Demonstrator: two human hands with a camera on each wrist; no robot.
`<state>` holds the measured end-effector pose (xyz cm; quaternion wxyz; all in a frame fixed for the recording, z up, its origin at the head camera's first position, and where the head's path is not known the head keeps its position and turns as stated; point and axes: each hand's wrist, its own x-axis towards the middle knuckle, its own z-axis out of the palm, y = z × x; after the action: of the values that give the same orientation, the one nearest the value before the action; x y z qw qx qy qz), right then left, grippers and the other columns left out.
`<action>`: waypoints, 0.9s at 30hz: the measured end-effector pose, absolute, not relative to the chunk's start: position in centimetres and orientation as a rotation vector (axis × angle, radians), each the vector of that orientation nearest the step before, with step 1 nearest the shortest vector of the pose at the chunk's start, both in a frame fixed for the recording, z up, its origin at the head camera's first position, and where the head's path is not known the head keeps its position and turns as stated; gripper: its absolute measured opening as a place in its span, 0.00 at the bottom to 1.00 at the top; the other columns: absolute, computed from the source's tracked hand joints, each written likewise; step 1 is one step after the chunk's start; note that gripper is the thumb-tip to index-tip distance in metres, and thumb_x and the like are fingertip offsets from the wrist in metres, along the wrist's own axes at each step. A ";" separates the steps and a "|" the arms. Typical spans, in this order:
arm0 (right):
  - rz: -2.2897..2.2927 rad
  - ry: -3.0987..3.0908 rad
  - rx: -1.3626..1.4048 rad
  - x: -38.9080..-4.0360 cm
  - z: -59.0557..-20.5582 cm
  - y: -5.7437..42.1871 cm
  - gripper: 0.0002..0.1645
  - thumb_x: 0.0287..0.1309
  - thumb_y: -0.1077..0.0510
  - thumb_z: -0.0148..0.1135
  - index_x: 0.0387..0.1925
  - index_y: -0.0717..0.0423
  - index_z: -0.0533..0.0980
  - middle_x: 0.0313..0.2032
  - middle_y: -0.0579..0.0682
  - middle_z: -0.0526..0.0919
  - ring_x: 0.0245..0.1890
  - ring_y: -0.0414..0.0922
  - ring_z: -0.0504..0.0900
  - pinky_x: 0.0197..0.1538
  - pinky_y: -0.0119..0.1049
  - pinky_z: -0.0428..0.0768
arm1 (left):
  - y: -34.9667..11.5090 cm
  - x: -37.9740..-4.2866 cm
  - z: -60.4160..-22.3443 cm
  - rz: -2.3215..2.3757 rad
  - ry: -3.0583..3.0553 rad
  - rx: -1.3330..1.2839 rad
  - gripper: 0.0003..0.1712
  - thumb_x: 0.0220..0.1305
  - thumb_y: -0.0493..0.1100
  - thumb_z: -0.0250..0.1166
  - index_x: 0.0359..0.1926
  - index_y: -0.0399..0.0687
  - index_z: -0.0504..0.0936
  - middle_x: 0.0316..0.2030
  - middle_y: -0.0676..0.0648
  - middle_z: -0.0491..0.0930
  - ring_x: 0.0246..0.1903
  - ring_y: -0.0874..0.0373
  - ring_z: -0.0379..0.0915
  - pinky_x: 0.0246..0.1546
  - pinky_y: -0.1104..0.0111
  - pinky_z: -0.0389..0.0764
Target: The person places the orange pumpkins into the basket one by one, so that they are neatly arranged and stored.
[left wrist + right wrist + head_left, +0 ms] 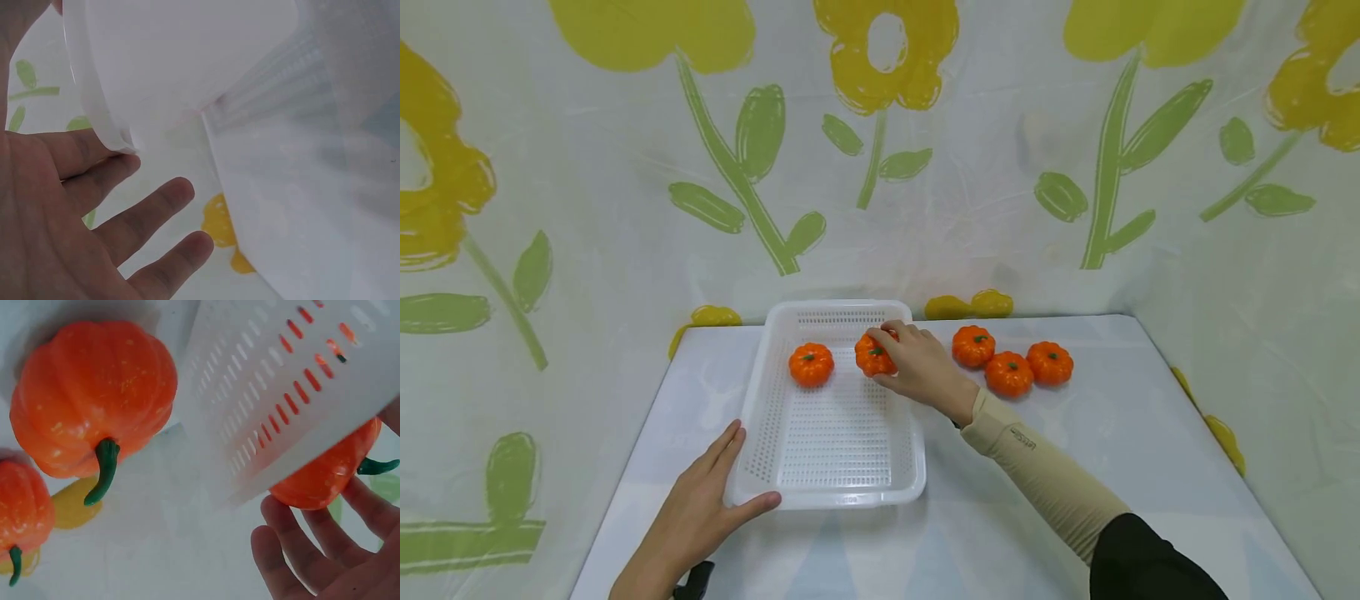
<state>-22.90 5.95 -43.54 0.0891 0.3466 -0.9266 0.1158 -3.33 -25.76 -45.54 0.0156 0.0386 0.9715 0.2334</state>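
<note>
A white perforated plastic basket [835,454] stands on the table. My right hand [923,364] grips a small orange toy pumpkin [871,357] with a green stem, inside the basket's right wall near the far end. From the right wrist view, the held pumpkin [322,472] shows partly behind the basket wall, with fingertips against it. Another pumpkin [811,365] sits in the basket's far left part. My left hand [695,502] rests at the near left corner, fingers extended along the side and thumb by the front rim. In the left wrist view, fingers [103,181] touch the rim from outside.
To the right of the basket, three more pumpkins lie close together on the white table [1075,467]: a left one [973,346], a nearer one [1009,374] and a right one [1050,363]. A flower-printed curtain [970,192] surrounds the table's back and sides.
</note>
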 end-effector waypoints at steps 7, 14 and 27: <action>0.050 -2.680 1.129 -24.2 -44.2 4.8 0.40 0.56 0.41 0.74 0.64 0.54 0.73 0.56 0.56 0.78 0.56 0.53 0.78 0.59 0.49 0.77 | -25.6 -3.4 -45.4 0.702 3.026 0.111 0.69 0.51 0.79 0.66 0.78 0.38 0.56 0.77 0.38 0.54 0.69 0.33 0.60 0.64 0.37 0.67; -0.123 -2.652 1.168 -25.0 -44.6 3.9 0.36 0.56 0.42 0.74 0.60 0.59 0.75 0.51 0.56 0.80 0.51 0.53 0.80 0.58 0.43 0.76 | -25.6 -3.4 -45.3 0.702 3.024 0.103 0.70 0.49 0.82 0.63 0.78 0.38 0.56 0.77 0.37 0.54 0.69 0.32 0.60 0.64 0.37 0.67; -0.244 -2.777 1.193 -25.7 -45.9 2.8 0.40 0.61 0.38 0.69 0.64 0.58 0.71 0.57 0.57 0.78 0.57 0.53 0.77 0.71 0.50 0.66 | -25.7 -3.4 -45.3 0.703 3.022 0.102 0.69 0.50 0.81 0.64 0.78 0.38 0.56 0.77 0.38 0.54 0.69 0.33 0.59 0.65 0.37 0.66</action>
<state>-25.69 2.76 -45.88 0.0546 0.3928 -0.9145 -0.0804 -3.42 -25.68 -45.25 0.0186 0.0329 0.9733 0.2263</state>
